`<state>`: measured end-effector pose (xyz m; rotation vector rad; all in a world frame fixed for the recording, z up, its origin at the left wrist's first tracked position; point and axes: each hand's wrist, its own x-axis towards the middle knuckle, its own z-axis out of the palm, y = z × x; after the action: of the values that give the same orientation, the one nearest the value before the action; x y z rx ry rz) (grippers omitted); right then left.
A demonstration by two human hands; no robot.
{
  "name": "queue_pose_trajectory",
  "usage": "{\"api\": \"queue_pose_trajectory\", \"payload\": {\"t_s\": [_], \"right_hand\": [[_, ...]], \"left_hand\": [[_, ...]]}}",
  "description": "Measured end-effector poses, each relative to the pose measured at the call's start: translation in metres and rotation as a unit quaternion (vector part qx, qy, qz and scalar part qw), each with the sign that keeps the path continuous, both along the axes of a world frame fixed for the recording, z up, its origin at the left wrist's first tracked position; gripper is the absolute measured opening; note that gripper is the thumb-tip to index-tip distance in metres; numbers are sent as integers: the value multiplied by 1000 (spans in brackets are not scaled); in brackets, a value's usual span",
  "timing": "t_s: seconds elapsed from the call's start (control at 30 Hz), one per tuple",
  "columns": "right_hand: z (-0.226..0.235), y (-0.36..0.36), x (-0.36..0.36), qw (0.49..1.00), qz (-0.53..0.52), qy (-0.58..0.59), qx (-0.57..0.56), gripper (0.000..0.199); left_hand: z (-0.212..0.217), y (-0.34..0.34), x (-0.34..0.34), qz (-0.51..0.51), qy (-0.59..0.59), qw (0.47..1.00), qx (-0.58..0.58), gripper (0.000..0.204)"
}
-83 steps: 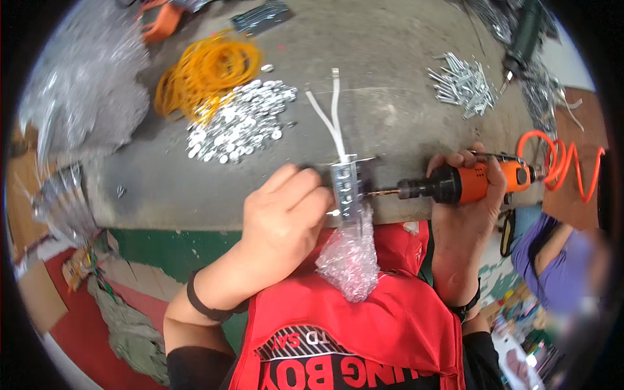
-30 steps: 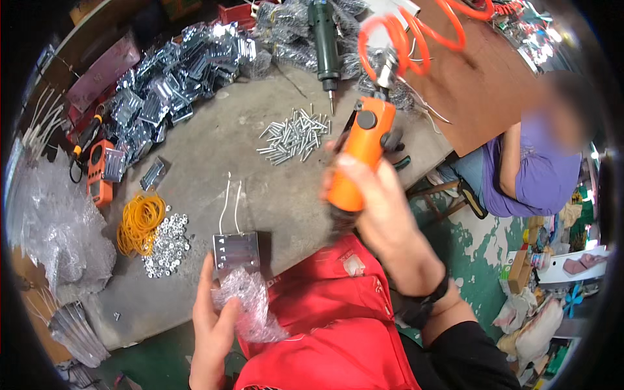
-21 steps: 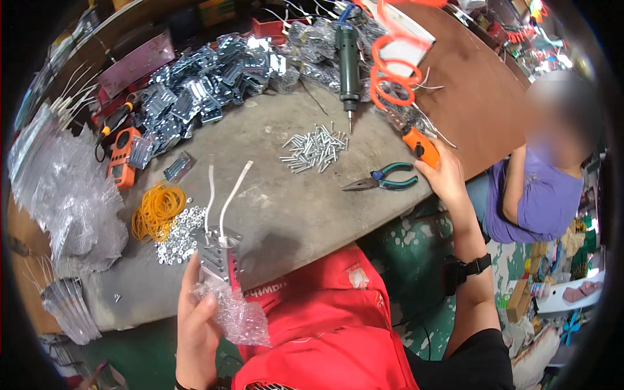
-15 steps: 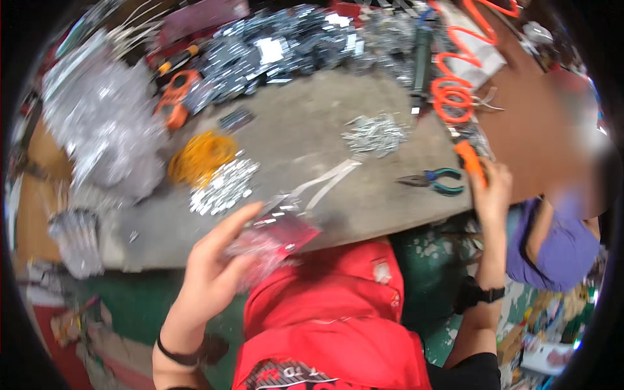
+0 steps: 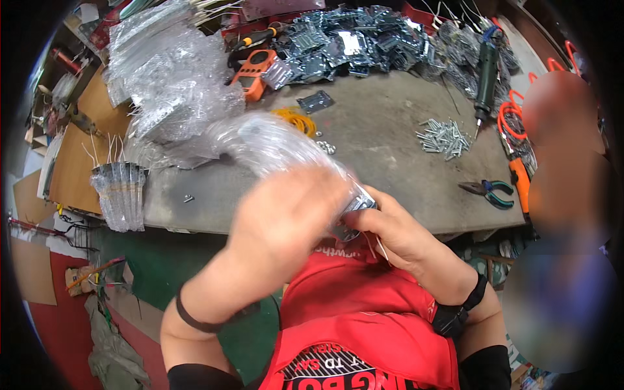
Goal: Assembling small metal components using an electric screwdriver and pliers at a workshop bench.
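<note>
In front of my red apron both hands meet at a shiny metal part (image 5: 359, 205) partly wrapped in clear bubble wrap (image 5: 276, 144). My right hand (image 5: 404, 235) grips the metal part between thumb and fingers. A thin white wire (image 5: 382, 247) hangs below it. My left hand (image 5: 286, 211) is over the wrap's near end; motion smears its fingers, so its hold is unclear. From there the wrap trails to the far left, partly covering yellow rubber bands (image 5: 298, 120) and small metal nuts (image 5: 326, 147).
Wrapped parts (image 5: 351, 45) pile at the back, beside an orange meter (image 5: 253, 73). On the right lie screws (image 5: 444, 139), pliers (image 5: 489, 192), a dark green electric screwdriver (image 5: 486, 81) and an orange-handled tool (image 5: 519, 184). Bundled wrapped parts (image 5: 120, 195) sit left; a blurred person is at right.
My right hand has left the orange-handled tool and come to the middle, where it grips the metal part. My left hand has moved right and up. The view has shifted left.
</note>
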<state>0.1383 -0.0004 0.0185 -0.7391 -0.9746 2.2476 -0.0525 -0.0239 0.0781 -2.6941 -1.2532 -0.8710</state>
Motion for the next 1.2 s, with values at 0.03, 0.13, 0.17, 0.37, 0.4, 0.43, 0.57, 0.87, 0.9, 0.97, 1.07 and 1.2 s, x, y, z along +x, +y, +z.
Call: {"api": "queue_pose_trajectory", "payload": {"t_s": [0.03,0.13,0.17,0.37,0.4,0.43,0.57,0.87,0.9,0.97,1.07,1.2], "right_hand": [[6,-1,-6,999,-37,-8,-1,50],[6,4,-10,997,-73,-16,5,55],[6,5,-10,998,-45,-36,29,55],[-2,2,-65,989,66,-51,124,52],[-1,4,-74,986,70,-55,144,53],[1,6,-82,982,76,-57,165,55],[7,25,-100,961,169,-26,216,60],[-17,139,-95,635,-24,-528,564,21],[-22,141,-97,633,-27,-525,569,20],[-19,144,-98,661,-52,-491,565,20],[-15,165,-86,746,-88,-413,514,21],[23,173,-84,873,-42,-311,374,21]], "left_hand": [[0,-9,-7,-43,-31,998,-18,38],[-17,-35,-39,63,-206,977,-5,23],[-28,-39,-41,134,-396,905,-84,28],[-56,-22,-47,27,-785,528,-323,64],[-57,-19,-41,19,-774,508,-377,62],[-58,-22,-35,22,-739,571,-356,54],[-71,-26,-61,43,-740,574,-349,55],[-67,-40,-78,118,-679,600,-407,61],[-67,-41,-80,144,-670,607,-402,59],[-69,-43,-83,175,-664,611,-394,56],[-70,-43,-85,219,-683,614,-329,53],[-61,-37,-82,181,-721,595,-304,48]]}}
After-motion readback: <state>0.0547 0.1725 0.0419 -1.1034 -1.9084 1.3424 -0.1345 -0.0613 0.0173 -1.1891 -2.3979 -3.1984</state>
